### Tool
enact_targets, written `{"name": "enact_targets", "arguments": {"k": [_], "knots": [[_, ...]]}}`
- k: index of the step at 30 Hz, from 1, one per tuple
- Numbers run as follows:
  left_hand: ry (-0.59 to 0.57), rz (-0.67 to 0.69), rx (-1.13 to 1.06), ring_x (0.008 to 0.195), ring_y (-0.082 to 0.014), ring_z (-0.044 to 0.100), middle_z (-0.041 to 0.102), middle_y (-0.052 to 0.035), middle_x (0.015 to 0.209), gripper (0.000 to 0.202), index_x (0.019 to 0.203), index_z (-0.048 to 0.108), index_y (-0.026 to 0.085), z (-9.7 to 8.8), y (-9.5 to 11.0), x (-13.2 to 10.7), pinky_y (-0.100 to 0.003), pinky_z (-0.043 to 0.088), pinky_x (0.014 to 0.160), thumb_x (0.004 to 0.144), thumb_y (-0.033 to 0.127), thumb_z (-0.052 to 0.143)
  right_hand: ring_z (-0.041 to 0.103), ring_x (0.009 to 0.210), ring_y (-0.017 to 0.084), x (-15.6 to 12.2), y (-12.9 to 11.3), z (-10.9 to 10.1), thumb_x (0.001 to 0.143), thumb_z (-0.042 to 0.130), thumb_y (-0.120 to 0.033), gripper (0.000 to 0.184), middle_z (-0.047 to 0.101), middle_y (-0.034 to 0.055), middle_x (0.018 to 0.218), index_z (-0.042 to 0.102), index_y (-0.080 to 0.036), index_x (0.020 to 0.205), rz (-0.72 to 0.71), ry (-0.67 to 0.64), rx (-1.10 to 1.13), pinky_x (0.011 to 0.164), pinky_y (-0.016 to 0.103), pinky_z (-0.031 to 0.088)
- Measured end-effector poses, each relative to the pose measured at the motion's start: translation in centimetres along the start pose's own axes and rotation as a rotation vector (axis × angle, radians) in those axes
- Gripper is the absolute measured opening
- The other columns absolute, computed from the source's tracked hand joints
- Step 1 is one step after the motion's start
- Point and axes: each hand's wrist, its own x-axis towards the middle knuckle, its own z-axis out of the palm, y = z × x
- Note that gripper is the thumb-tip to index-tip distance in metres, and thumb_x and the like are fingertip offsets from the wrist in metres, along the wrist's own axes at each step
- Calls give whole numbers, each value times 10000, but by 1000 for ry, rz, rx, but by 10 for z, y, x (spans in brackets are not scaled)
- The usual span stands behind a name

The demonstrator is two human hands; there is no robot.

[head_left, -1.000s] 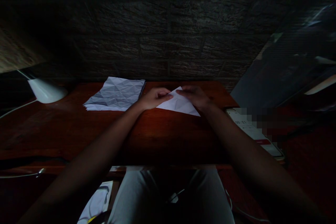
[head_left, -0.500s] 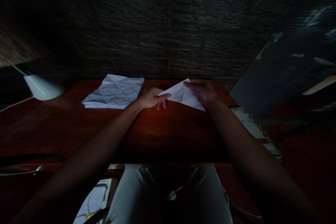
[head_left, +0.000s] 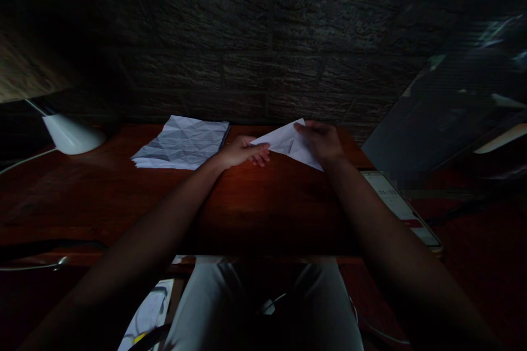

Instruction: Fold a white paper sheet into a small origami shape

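A folded sheet of white paper [head_left: 284, 140], roughly triangular with a crease across it, is held between both hands just above the wooden table [head_left: 263, 208]. My left hand [head_left: 242, 152] pinches its narrow left corner, thumb on top and fingers beneath. At the wider end, my right hand [head_left: 320, 140] grips the paper with the thumb near its upper corner; the other fingers are partly hidden and dark. Left of my left hand lies a stack of creased white sheets [head_left: 181, 142], its top sheet covered in a pattern of triangular folds.
A white lamp base [head_left: 72, 134] with a cord stands at the table's left. Beside my right forearm lies a phone [head_left: 399, 205] with a lit screen. A brick wall [head_left: 247, 66] rises behind the table, and a grey panel [head_left: 411, 115] leans at the right.
Both hands stay on the folded paper. The right hand's fingers have shifted slightly on its wide end, and the view has moved a little.
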Motion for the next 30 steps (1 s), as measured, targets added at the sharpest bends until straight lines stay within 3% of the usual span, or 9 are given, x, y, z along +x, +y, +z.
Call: {"name": "enact_targets", "arguments": {"k": [2, 5, 8, 11, 14, 20, 26, 30], "knots": [[102, 17, -76, 723, -168, 756, 807, -139, 1051, 346, 916, 758, 164, 1, -2, 0, -249, 540, 611, 851, 501, 796, 670, 690, 167, 6, 6, -3, 679, 870, -418, 258, 753, -9, 759, 742, -215, 771, -59, 124, 71, 700, 309, 556], [246, 44, -284, 932, -212, 767, 755, -145, 1261, 424, 1088, 742, 201, 11, -1, 4, -285, 585, 726, 821, 520, 825, 695, 748, 177, 10, 16, 2, 654, 893, -430, 305, 759, -9, 790, 729, -220, 804, -51, 127, 128, 765, 319, 569], [244, 11, -483, 1072, -292, 743, 767, -176, 1193, 484, 1060, 723, 175, 29, 2, 10, -376, 611, 844, 829, 595, 791, 718, 797, 186, 3, 21, 18, 656, 894, -468, 352, 780, -9, 844, 723, -230, 852, -28, 69, 189, 803, 334, 581], [361, 35, -531, 1072, -290, 743, 794, -131, 1078, 367, 1063, 716, 186, 45, 5, 12, -418, 610, 911, 848, 468, 811, 714, 766, 188, -9, 19, 35, 642, 901, -490, 383, 780, -4, 825, 714, -234, 857, 13, -12, 210, 775, 340, 579], [430, 58, -463, 1025, -264, 752, 803, -96, 1038, 271, 1023, 732, 192, 50, 6, 10, -389, 616, 893, 856, 394, 801, 717, 776, 195, -17, 14, 41, 628, 914, -488, 401, 794, 11, 861, 734, -234, 880, 46, -57, 180, 759, 340, 576], [418, 89, -372, 981, -242, 760, 811, -81, 1035, 244, 1026, 756, 195, 51, 8, 3, -336, 611, 845, 856, 367, 796, 752, 855, 249, -19, 10, 39, 577, 939, -502, 420, 806, 34, 847, 758, -214, 824, 100, -81, 207, 801, 385, 587], [215, 25, -358, 782, -180, 753, 808, -97, 891, 284, 908, 744, 152, 54, 8, 5, -340, 603, 826, 877, 429, 794, 755, 950, 265, -13, 12, 39, 595, 911, -483, 396, 816, 41, 905, 756, -218, 846, 40, 97, 235, 838, 388, 587], [181, 56, -371, 814, -177, 765, 815, -94, 949, 292, 958, 753, 151, 51, 10, 6, -349, 598, 863, 846, 408, 834, 746, 1010, 269, -5, 11, 31, 635, 891, -490, 382, 819, 52, 980, 750, -216, 860, -15, 134, 200, 871, 388, 589]]}}
